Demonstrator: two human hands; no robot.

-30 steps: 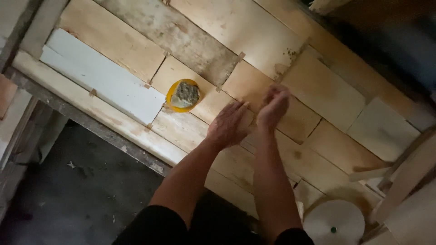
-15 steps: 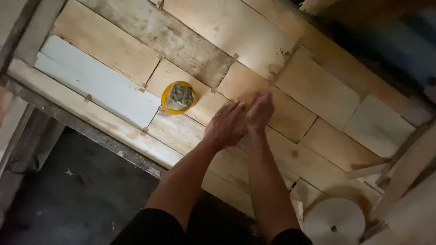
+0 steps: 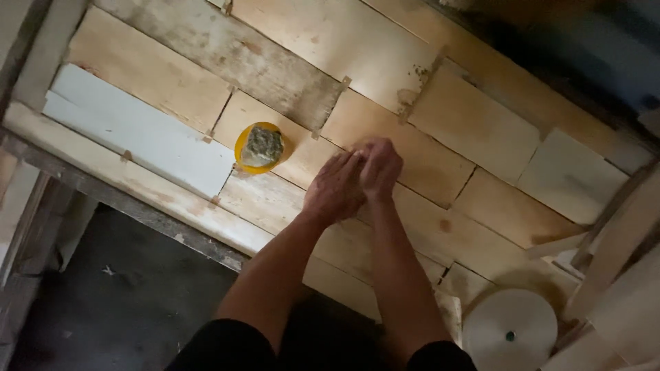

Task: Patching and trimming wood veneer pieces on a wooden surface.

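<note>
A single head-worn camera looks steeply down from above the person's own forearms, which rise from the bottom edge toward the frame's centre. The left hand point(image 3: 335, 189) and right hand point(image 3: 380, 168) meet mid-frame, near the lens, over a platform of wooden boards point(image 3: 474, 124) that runs diagonally across the picture. The view is tilted, with the dark floor point(image 3: 117, 295) well below at lower left. No second view shares the scene.
</note>
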